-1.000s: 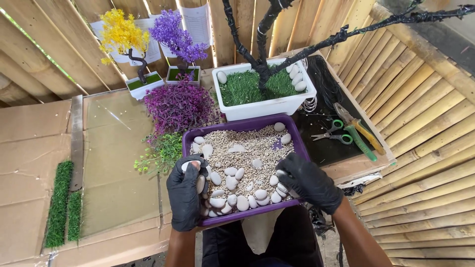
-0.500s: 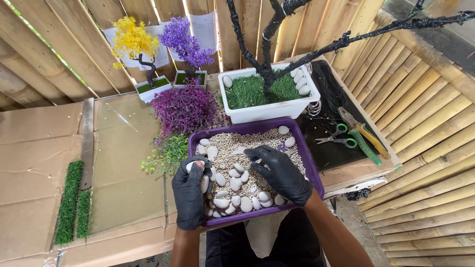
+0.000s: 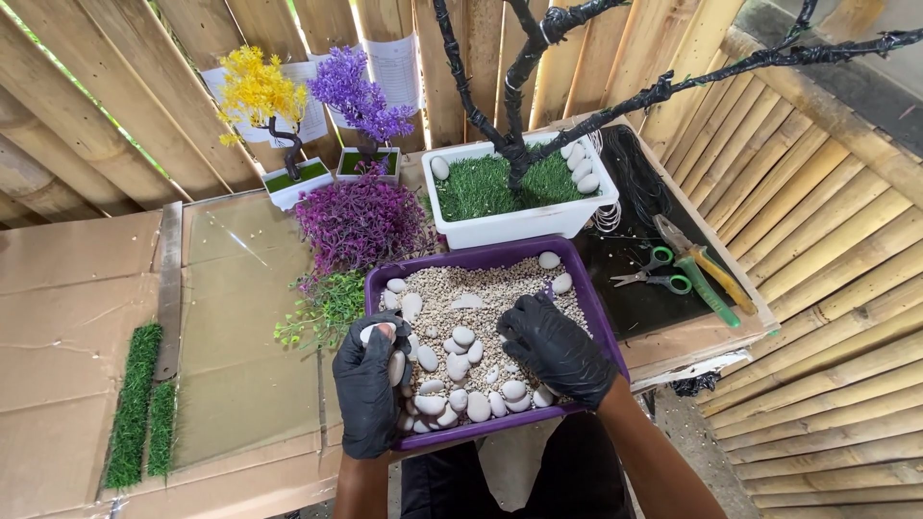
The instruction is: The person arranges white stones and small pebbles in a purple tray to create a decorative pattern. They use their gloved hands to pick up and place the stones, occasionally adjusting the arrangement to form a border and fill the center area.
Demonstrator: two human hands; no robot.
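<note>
A purple tray (image 3: 586,303) of fine gravel and smooth white stones (image 3: 461,358) sits at the table's near edge. My left hand (image 3: 370,384), in a black glove, is closed on a few white stones at the tray's left rim. My right hand (image 3: 553,348), also gloved, rests palm down on the stones in the tray's right half, fingers spread. Behind the tray stands a white planter (image 3: 519,223) with green turf, white stones and a black wrapped tree trunk (image 3: 514,96).
Purple foliage (image 3: 361,221) and green sprigs (image 3: 322,312) lie left of the tray. Small yellow (image 3: 260,96) and purple (image 3: 361,96) trees stand at the back. Scissors (image 3: 654,279) and pliers (image 3: 702,274) lie on the right, turf strips (image 3: 135,404) on the left. Bamboo walls surround the table.
My right hand has moved from the tray's right edge inward onto the stones. My left hand stays at the left rim with stones in it.
</note>
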